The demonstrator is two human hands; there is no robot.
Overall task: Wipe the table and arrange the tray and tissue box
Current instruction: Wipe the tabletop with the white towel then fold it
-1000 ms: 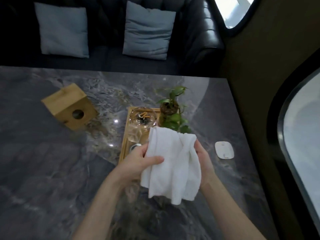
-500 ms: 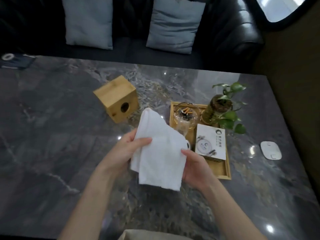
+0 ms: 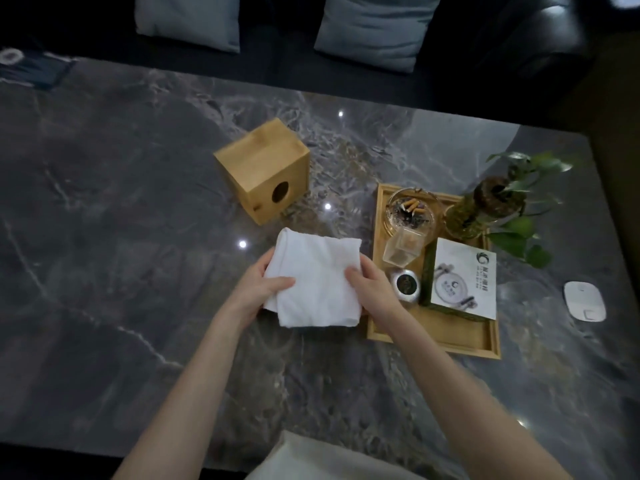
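I see both hands gripping the folded white cloth (image 3: 317, 278) at frame centre: left hand (image 3: 261, 289) on its left edge, right hand (image 3: 372, 289) on its right. Cloth looks flat on the table (image 3: 121, 271), hard to confirm. Tissue box (image 3: 265, 169) lies tipped above it, tray (image 3: 436, 332) right of it.

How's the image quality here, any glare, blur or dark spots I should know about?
Head view: dim overall, the sofa at the top almost black; small bright glare dots on the glossy marble table; the white cloth between the left hand and right hand is nearly blown out; the plant looks soft; the table's far edge bows from the wide lens.
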